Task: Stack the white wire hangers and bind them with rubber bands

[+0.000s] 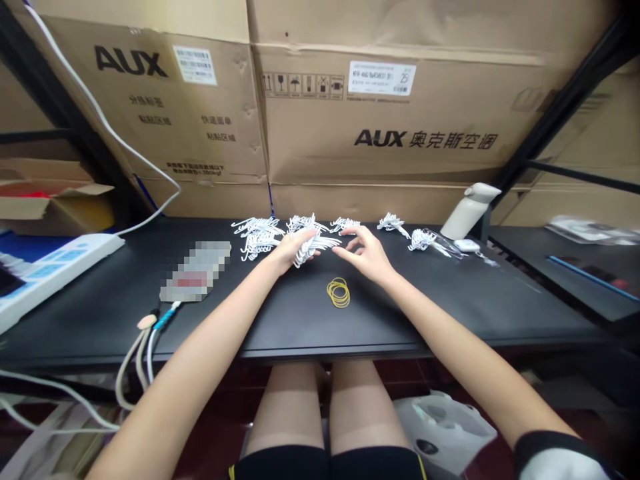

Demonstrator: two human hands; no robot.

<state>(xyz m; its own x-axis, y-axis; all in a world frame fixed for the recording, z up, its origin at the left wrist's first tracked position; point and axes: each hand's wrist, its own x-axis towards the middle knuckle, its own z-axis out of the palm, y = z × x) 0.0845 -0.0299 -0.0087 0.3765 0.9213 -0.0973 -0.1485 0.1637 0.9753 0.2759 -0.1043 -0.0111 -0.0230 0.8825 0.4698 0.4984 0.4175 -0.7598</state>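
Note:
My left hand (291, 252) is closed around a bundle of white hooks (320, 244), whose thin shafts point to the right. My right hand (369, 256) is just right of those shafts, fingers curved and apart, with nothing visible in it. Yellow rubber bands (339, 293) lie in a loose ring on the black table (300, 330), nearer to me than both hands. More white hooks (260, 239) lie in piles beyond and left of my left hand. Smaller clusters of hooks (345, 225) lie behind my hands, and another hook bunch (423, 240) is to the right.
A pale bottle (470, 212) leans at the back right beside a small white case (467, 246). On the left are a cabled phone-like object (196, 272), its surface blurred, and a white power strip (60, 270). Large cardboard (310, 147) stands along the back.

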